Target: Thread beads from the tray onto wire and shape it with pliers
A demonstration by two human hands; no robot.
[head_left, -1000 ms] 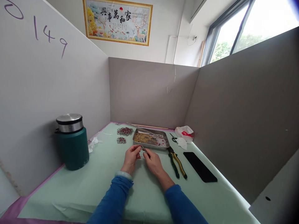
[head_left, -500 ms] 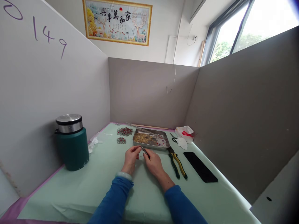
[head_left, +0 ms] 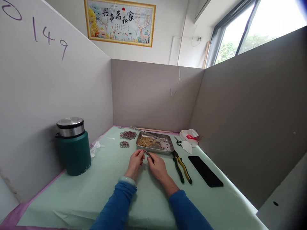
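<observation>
A slim metal tool, tweezers by the look of it (head_left: 148, 154), sits pinched in my right hand (head_left: 157, 166) just below the middle of the frame, its long axis slanting from lower right up to upper left, tip aimed toward my left fingertips. My left hand (head_left: 135, 163) is curled in close, fingers pinched together at the tip of the tool; whatever they hold is too small for me to make out. So both hands are together, nearly touching, right one clamped on the tool, both resting low over the pale green mat (head_left: 96, 188). Just above my hands lies the steel tray (head_left: 146, 149), gold-coloured bits heaped in its left half, a few pinkish pieces at the right end, and a thin rod lying slantwise across its back rim. To the left of the tray, two small clusters of reddish ring pieces (head_left: 128, 134) lie on the mat, the bigger one farther up. Right of my right hand, pliers with yellow and black handles (head_left: 181, 166) lie handles toward me, jaws toward the tray corner. Beyond them a flat black phone (head_left: 205, 171) lies slantwise, and higher up small scissors (head_left: 177, 141) and a crumpled white packet with red (head_left: 190, 135). Far left, well apart from my hands, the dark green flask with a steel lid (head_left: 73, 147) stands upright against the white partition. Blue sleeves cover both my forearms at the bottom of the frame.
</observation>
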